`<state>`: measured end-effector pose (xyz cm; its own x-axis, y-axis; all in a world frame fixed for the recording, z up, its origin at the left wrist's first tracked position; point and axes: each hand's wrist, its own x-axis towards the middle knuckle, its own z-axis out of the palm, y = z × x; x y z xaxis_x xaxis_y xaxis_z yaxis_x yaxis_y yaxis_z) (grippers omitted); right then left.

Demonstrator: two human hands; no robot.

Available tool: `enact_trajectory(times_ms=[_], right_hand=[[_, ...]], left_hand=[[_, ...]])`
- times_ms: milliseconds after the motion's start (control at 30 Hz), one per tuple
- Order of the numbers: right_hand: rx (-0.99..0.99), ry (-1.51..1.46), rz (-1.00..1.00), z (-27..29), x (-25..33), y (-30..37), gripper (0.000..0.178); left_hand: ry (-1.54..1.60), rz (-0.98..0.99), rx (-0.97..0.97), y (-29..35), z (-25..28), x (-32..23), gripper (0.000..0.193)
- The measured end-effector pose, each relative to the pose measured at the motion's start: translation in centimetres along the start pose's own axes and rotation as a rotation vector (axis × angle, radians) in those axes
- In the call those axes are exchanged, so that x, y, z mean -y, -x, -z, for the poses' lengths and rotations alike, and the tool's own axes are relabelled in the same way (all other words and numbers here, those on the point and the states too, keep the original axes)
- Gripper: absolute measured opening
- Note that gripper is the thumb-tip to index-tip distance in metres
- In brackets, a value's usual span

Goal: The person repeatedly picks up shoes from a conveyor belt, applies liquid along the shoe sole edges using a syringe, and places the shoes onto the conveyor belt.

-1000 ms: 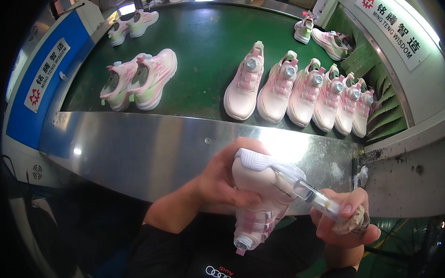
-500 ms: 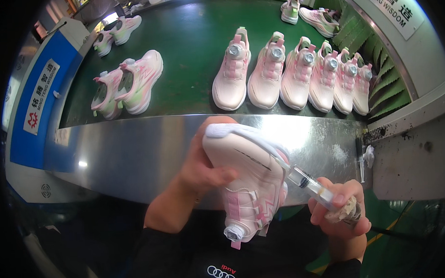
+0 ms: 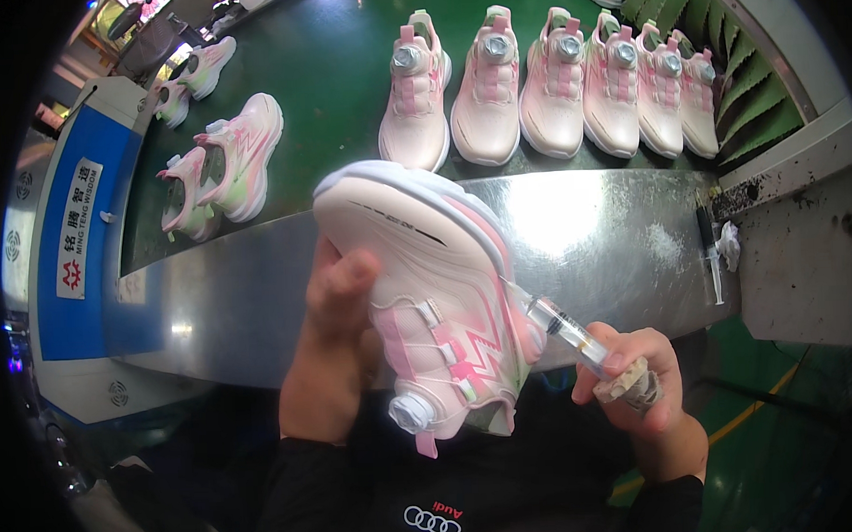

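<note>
A pale pink and white sneaker [image 3: 426, 257] is tilted sole-up in front of me, its round lacing dial toward my body. My left hand [image 3: 338, 288] grips it from behind at the toe side, thumb on the upper. Between the fingers of my right hand [image 3: 636, 371] is a clear syringe [image 3: 569, 334], its tip at the seam where the sole meets the upper. Crusty beige residue covers the plunger end. Whether any liquid leaves the tip is too small to tell.
Several matching sneakers [image 3: 486, 104] stand in a row on the green conveyor belt [image 3: 326, 91], with others [image 3: 225, 165] at its left. A steel ledge [image 3: 230, 292] runs before me. At right lie another syringe [image 3: 710, 256] and a crumpled white wad [image 3: 728, 246], near green strip curtains [image 3: 748, 86].
The sneaker has risen to the left and turned to show more of its side. My right hand has shifted slightly left and up, keeping the syringe tip at the sole seam.
</note>
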<state>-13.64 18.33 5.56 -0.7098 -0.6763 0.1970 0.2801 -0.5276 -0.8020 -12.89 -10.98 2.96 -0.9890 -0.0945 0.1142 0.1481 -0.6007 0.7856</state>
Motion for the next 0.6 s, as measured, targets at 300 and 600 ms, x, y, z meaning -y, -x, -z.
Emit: enact_trajectory(times_ms=[300, 600], right_hand=[[-0.053, 0.018, -0.083, 0.5, -0.8, 2.7, 0.059], [-0.004, 0.146, -0.041, 1.8, -1.7, 5.5, 0.055]], left_hand=[[0.113, 0.097, -0.049, -0.6, 0.3, 0.2, 0.063], [0.313, 0.173, -0.070, -1.3, 0.5, 0.8, 0.059]])
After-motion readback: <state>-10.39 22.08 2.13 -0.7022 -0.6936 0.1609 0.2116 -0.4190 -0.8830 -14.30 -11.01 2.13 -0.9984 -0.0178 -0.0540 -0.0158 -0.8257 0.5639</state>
